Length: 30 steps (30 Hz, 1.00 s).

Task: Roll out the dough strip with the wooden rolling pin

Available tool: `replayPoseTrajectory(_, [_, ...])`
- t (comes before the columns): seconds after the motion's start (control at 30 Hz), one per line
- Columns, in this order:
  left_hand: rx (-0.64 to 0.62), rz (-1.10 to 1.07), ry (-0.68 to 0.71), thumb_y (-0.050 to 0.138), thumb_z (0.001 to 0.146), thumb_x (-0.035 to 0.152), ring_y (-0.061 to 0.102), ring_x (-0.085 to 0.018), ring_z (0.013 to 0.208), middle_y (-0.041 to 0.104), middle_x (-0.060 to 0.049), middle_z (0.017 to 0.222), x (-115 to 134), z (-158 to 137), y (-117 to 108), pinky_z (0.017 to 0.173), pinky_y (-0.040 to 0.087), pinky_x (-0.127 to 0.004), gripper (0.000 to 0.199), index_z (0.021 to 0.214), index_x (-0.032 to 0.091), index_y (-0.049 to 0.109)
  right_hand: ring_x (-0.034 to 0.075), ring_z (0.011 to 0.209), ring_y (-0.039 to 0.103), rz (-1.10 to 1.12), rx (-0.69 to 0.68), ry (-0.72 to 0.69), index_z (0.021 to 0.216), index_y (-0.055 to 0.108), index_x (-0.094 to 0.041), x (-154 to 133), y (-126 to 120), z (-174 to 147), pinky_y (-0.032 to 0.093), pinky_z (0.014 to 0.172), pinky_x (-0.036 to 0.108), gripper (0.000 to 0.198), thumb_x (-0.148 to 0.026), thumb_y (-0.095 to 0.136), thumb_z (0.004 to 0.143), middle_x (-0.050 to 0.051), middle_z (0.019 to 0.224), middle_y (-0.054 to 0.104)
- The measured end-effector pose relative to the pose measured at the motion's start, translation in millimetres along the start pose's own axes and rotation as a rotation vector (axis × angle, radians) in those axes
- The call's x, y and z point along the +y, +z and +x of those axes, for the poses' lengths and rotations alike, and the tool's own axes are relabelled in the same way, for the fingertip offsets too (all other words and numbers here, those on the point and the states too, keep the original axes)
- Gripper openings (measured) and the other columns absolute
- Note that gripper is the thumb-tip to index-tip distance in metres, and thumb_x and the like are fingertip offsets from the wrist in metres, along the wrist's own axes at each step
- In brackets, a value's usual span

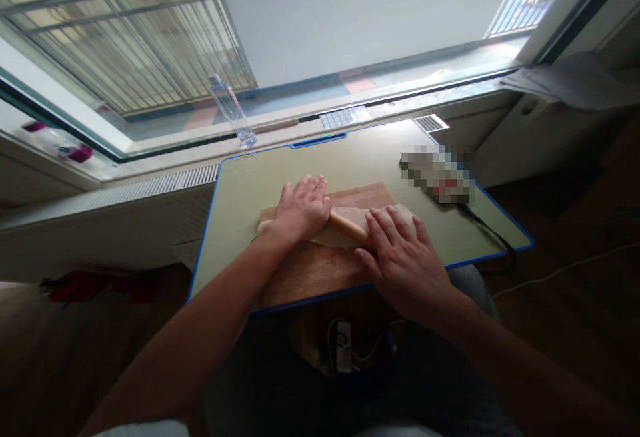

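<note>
A wooden rolling pin [350,229] lies slantwise across a sheet of pale dough [327,237] on a wooden cutting board [310,274]. My left hand [303,207] rests palm down over the pin's left part, fingers stretched out and pointing away from me. Lower and to the right, my right hand [407,260] lies over the pin's other end, its fingers extended across the dough. Only the pin's middle shows between the hands; both its ends are hidden beneath them. Part of the dough is covered by my hands and left wrist.
The board sits on a small blue-edged table [245,190]. A blurred-out device [440,177] with a black cable [487,227] lies at the right. Behind, a clear bottle [235,114] stands on the windowsill. A white power strip [344,347] is below the table edge.
</note>
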<state>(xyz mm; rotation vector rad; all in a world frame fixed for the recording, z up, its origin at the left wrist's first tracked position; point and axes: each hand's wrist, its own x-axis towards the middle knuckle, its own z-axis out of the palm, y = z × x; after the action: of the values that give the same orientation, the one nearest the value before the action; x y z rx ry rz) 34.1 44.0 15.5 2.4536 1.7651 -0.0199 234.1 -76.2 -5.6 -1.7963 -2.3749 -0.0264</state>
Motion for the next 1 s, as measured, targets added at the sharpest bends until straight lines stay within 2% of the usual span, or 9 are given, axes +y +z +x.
replayPoseTrajectory(0.13, [-0.061, -0.034, -0.005, 0.028, 0.109, 0.043, 0.022, -0.03, 0.169, 0.025, -0.002, 0.183, 14, 46, -1, 0.136, 0.012, -0.067, 0.065, 0.171, 0.029, 0.036, 0.039, 0.165, 0.026, -0.004, -0.057, 0.103, 0.168, 0.046, -0.016, 33, -3, 27, 0.021, 0.131, 0.068, 0.07, -0.054, 0.024, 0.114, 0.014, 0.174, 0.041])
replayPoseTrajectory(0.23, [-0.096, -0.066, 0.003, 0.029, 0.108, 0.051, 0.022, -0.031, 0.169, 0.025, -0.002, 0.183, 22, 69, -4, 0.135, 0.012, -0.067, 0.068, 0.173, 0.029, 0.033, 0.039, 0.166, 0.023, 0.003, -0.14, 0.152, 0.169, 0.045, -0.018, 50, -8, 40, 0.022, 0.131, 0.068, 0.072, -0.057, 0.019, 0.114, 0.012, 0.176, 0.038])
replayPoseTrajectory(0.33, [-0.079, -0.058, 0.0, 0.029, 0.109, 0.052, 0.024, -0.031, 0.168, 0.027, -0.003, 0.182, 19, 56, -5, 0.135, 0.014, -0.066, 0.067, 0.172, 0.029, 0.034, 0.039, 0.166, 0.025, 0.002, -0.134, 0.127, 0.168, 0.045, -0.017, 41, -8, 33, 0.024, 0.13, 0.068, 0.07, -0.053, 0.02, 0.114, 0.013, 0.176, 0.038])
replayPoseTrajectory(0.47, [0.019, -0.037, 0.001, 0.027, 0.11, 0.044, 0.026, -0.028, 0.168, 0.03, -0.005, 0.181, 4, 5, -2, 0.136, 0.021, -0.06, 0.065, 0.171, 0.024, 0.036, 0.039, 0.164, 0.029, 0.007, -0.034, 0.023, 0.167, 0.046, -0.013, 6, -4, 4, 0.026, 0.13, 0.066, 0.069, -0.051, 0.026, 0.113, 0.015, 0.174, 0.041])
replayPoseTrajectory(0.57, [0.019, -0.017, -0.022, 0.025, 0.11, 0.039, 0.026, -0.026, 0.168, 0.032, -0.007, 0.18, -2, -18, -1, 0.137, 0.015, -0.061, 0.065, 0.172, 0.021, 0.035, 0.038, 0.163, 0.03, 0.024, -0.008, -0.017, 0.168, 0.046, -0.014, -8, -3, -6, 0.025, 0.131, 0.063, 0.069, -0.053, 0.031, 0.112, 0.015, 0.174, 0.041])
replayPoseTrajectory(0.63, [0.014, -0.007, -0.024, 0.025, 0.109, 0.036, 0.025, -0.027, 0.168, 0.032, -0.006, 0.18, 0, -12, -1, 0.137, 0.012, -0.064, 0.065, 0.171, 0.022, 0.036, 0.038, 0.164, 0.03, 0.029, -0.01, -0.002, 0.168, 0.046, -0.015, -2, -4, 0, 0.024, 0.13, 0.064, 0.068, -0.053, 0.031, 0.113, 0.014, 0.174, 0.042])
replayPoseTrajectory(0.73, [-0.034, -0.021, -0.013, 0.028, 0.107, 0.036, 0.022, -0.029, 0.169, 0.027, -0.003, 0.182, 11, 22, -2, 0.136, 0.012, -0.067, 0.066, 0.172, 0.025, 0.035, 0.039, 0.165, 0.027, 0.023, -0.071, 0.086, 0.168, 0.045, -0.015, 23, -7, 24, 0.022, 0.13, 0.068, 0.069, -0.053, 0.025, 0.114, 0.014, 0.175, 0.04])
replayPoseTrajectory(0.87, [-0.096, -0.05, -0.026, 0.028, 0.108, 0.05, 0.021, -0.03, 0.169, 0.024, -0.003, 0.183, 24, 65, -7, 0.136, 0.012, -0.066, 0.069, 0.173, 0.028, 0.032, 0.039, 0.167, 0.022, 0.022, -0.184, 0.159, 0.167, 0.047, -0.018, 52, -12, 50, 0.02, 0.131, 0.068, 0.07, -0.055, 0.02, 0.114, 0.011, 0.178, 0.036])
replayPoseTrajectory(1.0, [-0.086, -0.042, -0.028, 0.027, 0.109, 0.054, 0.024, -0.031, 0.168, 0.027, -0.003, 0.182, 20, 52, -6, 0.135, 0.015, -0.066, 0.068, 0.172, 0.03, 0.034, 0.039, 0.166, 0.024, 0.022, -0.155, 0.144, 0.167, 0.046, -0.015, 42, -10, 40, 0.023, 0.131, 0.067, 0.07, -0.052, 0.02, 0.114, 0.012, 0.177, 0.036])
